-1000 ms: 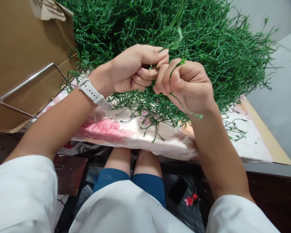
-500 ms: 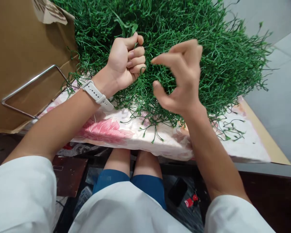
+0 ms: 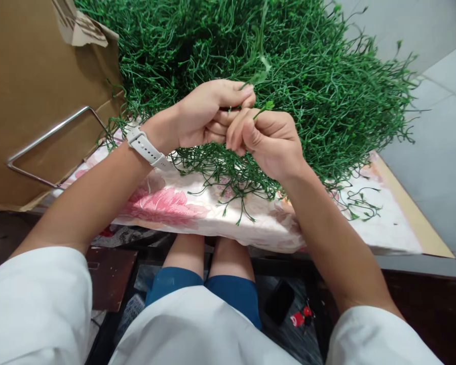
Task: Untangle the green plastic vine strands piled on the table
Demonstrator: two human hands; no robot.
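My left hand [image 3: 213, 111], with a white band on its wrist, pinches a green leafy stem [image 3: 260, 76] between thumb and forefinger. The stem's broader, paler leaf rises above the fingertips. Fingers of my right hand [image 3: 273, 137] are closed on a thin green plastic-looking stem [image 3: 266, 106], whose small leafy tip pokes out above the thumb. Both hands meet, fingertips touching, in front of a large heap of green artificial-looking stems [image 3: 319, 76]. Where the two held stems run inside the fingers is hidden.
A flowered cloth [image 3: 167, 203] covers the table under the heap. At left stands a brown cardboard box [image 3: 41, 91], with a bent metal wire frame [image 3: 49, 132] against it. Loose stems [image 3: 361, 203] lie near the right edge. Below sit a dark phone-like object [image 3: 280, 301] and a red item [image 3: 298, 318].
My right hand has moved left and closed on a thin stem. My left hand has shifted slightly right and down, bringing the leafy stem with it, and the hands now touch.
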